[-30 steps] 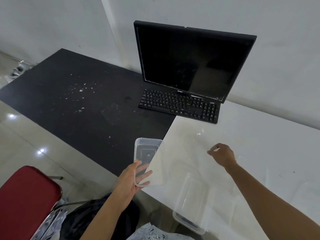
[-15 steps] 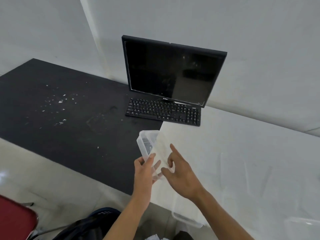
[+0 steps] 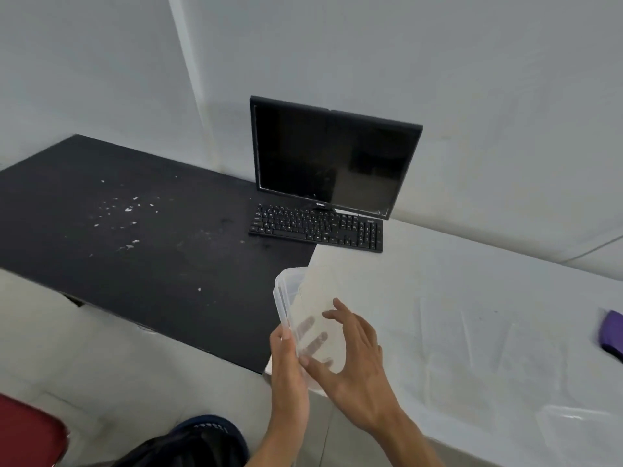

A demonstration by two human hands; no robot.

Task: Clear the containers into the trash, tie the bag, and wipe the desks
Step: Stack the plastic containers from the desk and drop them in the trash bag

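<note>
My left hand [image 3: 289, 364] grips a clear plastic container [image 3: 312, 294] by its lower left edge and holds it tilted upright over the seam of the two desks. Its fingers show through the plastic from behind. My right hand [image 3: 354, 360] lies against the container's near face, fingers spread and fairly straight, thumb at its lower edge. The black desk [image 3: 161, 264] carries white crumbs [image 3: 128, 210]. To the right, the white desk [image 3: 472, 298] bears another clear container [image 3: 580, 429]. The black trash bag [image 3: 188, 446] is at the bottom edge.
A black monitor [image 3: 332, 160] and keyboard [image 3: 315, 227] stand at the back where the desks meet. A purple cloth [image 3: 612, 332] lies at the right edge of the white desk. A red chair [image 3: 27, 429] is at the lower left, over a pale tiled floor.
My right hand came in from the white desk and now touches the container. My left hand lifted the container higher and more upright. The view tilted up and to the right.
</note>
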